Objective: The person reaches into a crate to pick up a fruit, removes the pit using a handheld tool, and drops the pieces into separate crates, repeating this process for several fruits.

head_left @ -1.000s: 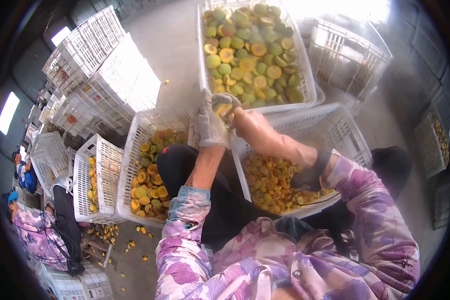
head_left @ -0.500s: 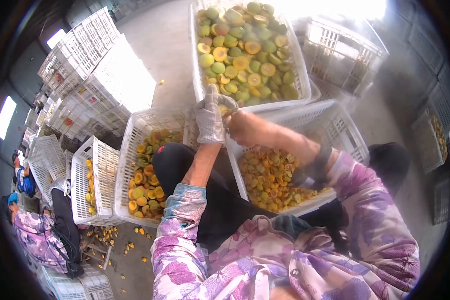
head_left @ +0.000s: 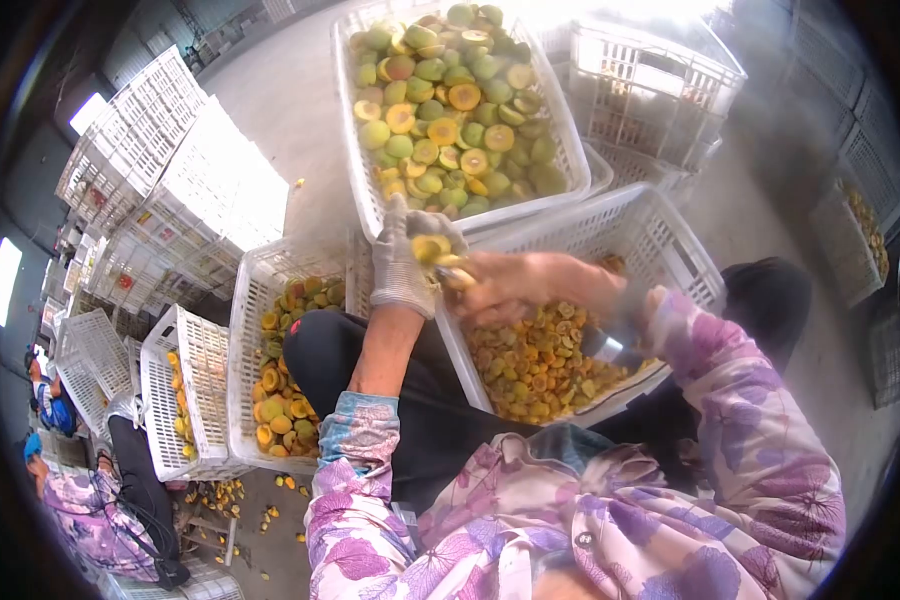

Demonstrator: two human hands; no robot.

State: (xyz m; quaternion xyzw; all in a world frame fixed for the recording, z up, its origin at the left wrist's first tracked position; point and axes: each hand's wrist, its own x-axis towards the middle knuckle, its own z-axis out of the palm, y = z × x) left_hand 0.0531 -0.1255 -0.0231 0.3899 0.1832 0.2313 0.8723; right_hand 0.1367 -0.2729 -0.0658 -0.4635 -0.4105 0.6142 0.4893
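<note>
My left hand (head_left: 405,258), in a pale knitted glove, is closed around a halved fruit (head_left: 431,249) with yellow flesh. Right beside it, my bare right hand (head_left: 495,285) has its fingers curled near the cut fruit; what they grip is hidden and blurred. Below my right forearm shows a blurred silver and dark object (head_left: 605,346), whose kind I cannot make out. Both hands are over the near left edge of a white crate (head_left: 680,235) containing small orange fruit pieces (head_left: 540,365). Just beyond stands another white crate (head_left: 573,150), full of green-skinned halved fruit (head_left: 450,110).
Left of my knee is a white crate (head_left: 240,350) with more fruit halves; a narrower crate (head_left: 210,400) adjoins it. Stacked crates rise at left (head_left: 185,170) and back right (head_left: 655,85). Another person (head_left: 100,510) sits at lower left, near scattered fruit pieces (head_left: 220,495) on the floor.
The view has shifted, so the far crates appear further left. The halved fruit in my left hand now shows its yellow flesh; my right hand remains close beside it.
</note>
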